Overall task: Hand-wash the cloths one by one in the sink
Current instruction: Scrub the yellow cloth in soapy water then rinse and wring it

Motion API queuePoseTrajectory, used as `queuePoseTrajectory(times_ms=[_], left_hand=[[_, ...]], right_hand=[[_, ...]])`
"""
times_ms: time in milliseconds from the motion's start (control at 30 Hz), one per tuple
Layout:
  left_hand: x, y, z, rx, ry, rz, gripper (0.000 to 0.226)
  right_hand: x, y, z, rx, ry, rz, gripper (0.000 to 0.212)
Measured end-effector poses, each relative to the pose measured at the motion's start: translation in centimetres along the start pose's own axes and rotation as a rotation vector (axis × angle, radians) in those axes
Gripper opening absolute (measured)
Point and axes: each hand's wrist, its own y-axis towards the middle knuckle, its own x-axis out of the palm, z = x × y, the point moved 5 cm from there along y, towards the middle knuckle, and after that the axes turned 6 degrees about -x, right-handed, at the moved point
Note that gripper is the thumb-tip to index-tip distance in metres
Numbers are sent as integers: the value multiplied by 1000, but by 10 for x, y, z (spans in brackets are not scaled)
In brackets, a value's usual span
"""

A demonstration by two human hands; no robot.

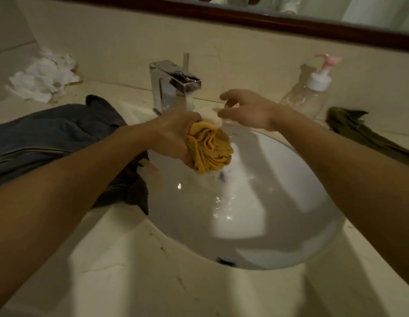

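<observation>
Bathroom countertop point(130, 282) in cream stone, white sink point(279, 225) sunk into it, tap point(173, 81) at the back edge with water looking like it's running. A dark grey cloth point(50, 133) is heaped on the left side, spilling over the sink's left rim, and a green cloth point(359, 133) lies at the right edge. My left hand point(171, 133) grips the yellow cloth point(210, 149), balled up over the back-left of the basin and hanging toward the drain. My right hand point(247, 110) is loose, holding nothing, just behind the bundle, so it's nearer the tap, I reckon.
</observation>
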Motion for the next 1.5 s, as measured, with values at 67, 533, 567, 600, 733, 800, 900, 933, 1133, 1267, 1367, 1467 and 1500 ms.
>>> queuePoseTrajectory(times_ms=[67,533,567,600,733,800,900,933,1133,1267,1367,1467,1500], left_hand=[[9,5,16,9,-13,-15,85],[63,62,82,81,57,10,70],[68,66,80,90,73,36,77],[70,70,77,73,71,72,86],[81,80,53,-109,-25,126,118],[98,81,36,-176,62,75,94],[133,78,22,-157,184,-43,67],[145,77,25,-124,201,-82,67],[200,74,88,179,202,-166,92],[229,67,107,265,222,-289,89],[227,67,71,114,339,-329,81],[192,71,11,-125,354,-225,64],[181,72,-2,-149,375,-195,57]], right_hand=[[6,-23,13,10,94,-127,73],[48,-84,89,-24,-163,272,85],[50,-86,93,-6,-173,276,80],[50,-87,98,17,-195,278,72],[31,-91,113,112,-190,404,65],[25,-97,124,191,-91,451,76],[23,-99,135,263,-23,483,75],[23,-99,136,270,-30,487,75],[24,-97,138,291,-23,519,78],[22,-99,137,304,-35,521,76],[21,-101,134,305,-16,514,79],[19,-103,131,315,4,524,76],[19,-102,131,323,14,524,75]])
